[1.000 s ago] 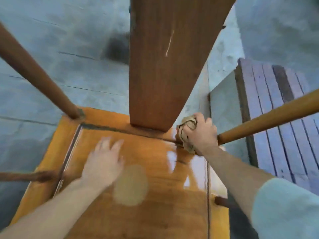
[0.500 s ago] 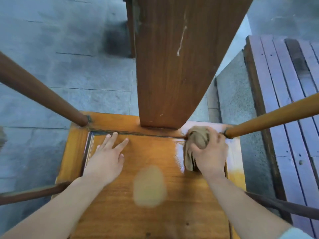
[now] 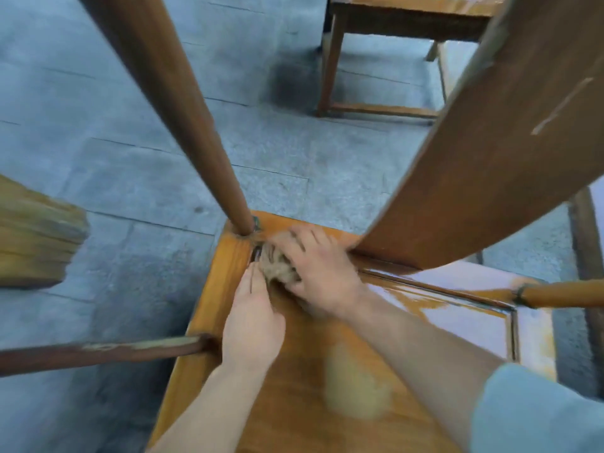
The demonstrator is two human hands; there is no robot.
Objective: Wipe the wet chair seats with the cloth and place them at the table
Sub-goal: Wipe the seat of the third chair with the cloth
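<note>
Near the middle of the frame both hands meet on the cloth (image 3: 277, 268), a crumpled tan wad lying in the far left corner of the chair seat (image 3: 294, 387), just below the round post (image 3: 183, 119) that rises toward the upper left. The right hand (image 3: 322, 276) lies over the cloth with its fingers curled round it, grasping it and pressing it onto the wood. The left hand (image 3: 253, 322) rests on the seat just below, its fingertips touching the cloth's lower edge; whether they pinch it cannot be told.

The seat shines wet toward the right, along the groove near the back slat (image 3: 490, 158), which fills the upper right. A second post (image 3: 562, 293) reaches in from the right edge. A rail (image 3: 98, 351) runs out to the left edge. Another chair (image 3: 385, 60) stands on the stone floor (image 3: 114, 158) at the top. A blurred broom head (image 3: 32, 237) shows at the left edge.
</note>
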